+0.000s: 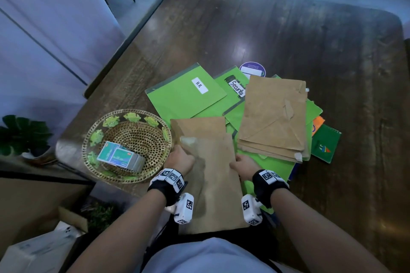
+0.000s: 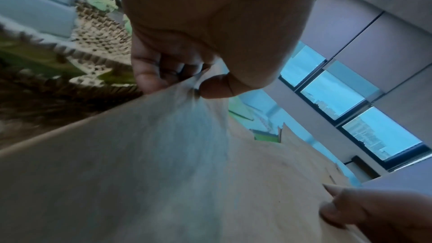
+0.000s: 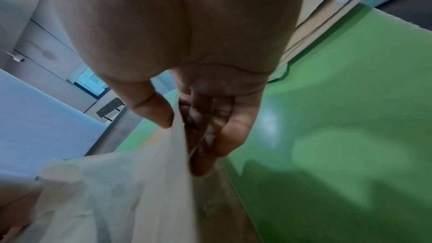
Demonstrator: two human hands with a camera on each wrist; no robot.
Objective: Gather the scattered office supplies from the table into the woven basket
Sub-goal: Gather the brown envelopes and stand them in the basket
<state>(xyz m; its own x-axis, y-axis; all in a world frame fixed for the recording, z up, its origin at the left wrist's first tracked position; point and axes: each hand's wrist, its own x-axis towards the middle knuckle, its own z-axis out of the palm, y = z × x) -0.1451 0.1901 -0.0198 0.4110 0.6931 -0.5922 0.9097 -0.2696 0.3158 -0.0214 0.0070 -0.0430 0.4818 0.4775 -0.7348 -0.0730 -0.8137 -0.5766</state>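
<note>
I hold a brown envelope (image 1: 213, 175) between both hands, its long axis running from my lap away toward the far side of the table (image 1: 288, 29), the near short edge hanging off the table's edge over my lap. My left hand (image 1: 180, 158) grips its left long edge near the far corner: in the left wrist view my thumb (image 2: 215, 88) lies on the upper face and my curled fingers (image 2: 149, 73) sit beneath, bunching the paper between them. My right hand (image 1: 243, 165) takes the opposite long edge, thumb (image 3: 154, 110) on top and fingers (image 3: 210, 132) tucked under (the sheet's edge passes between them in the right wrist view). The envelope lies nearly flat, slightly bowed. Another brown envelope (image 1: 199, 125) shows just beyond it, partly covered. The woven basket (image 1: 126, 146) stands on the table just left of my left hand, with a stack of small boxes (image 1: 121, 156) in it. To my right lies a heap of green folders (image 1: 186, 95) with a stack of brown envelopes (image 1: 273, 117) on top, and a dark green notebook (image 1: 326, 145) at its right edge
</note>
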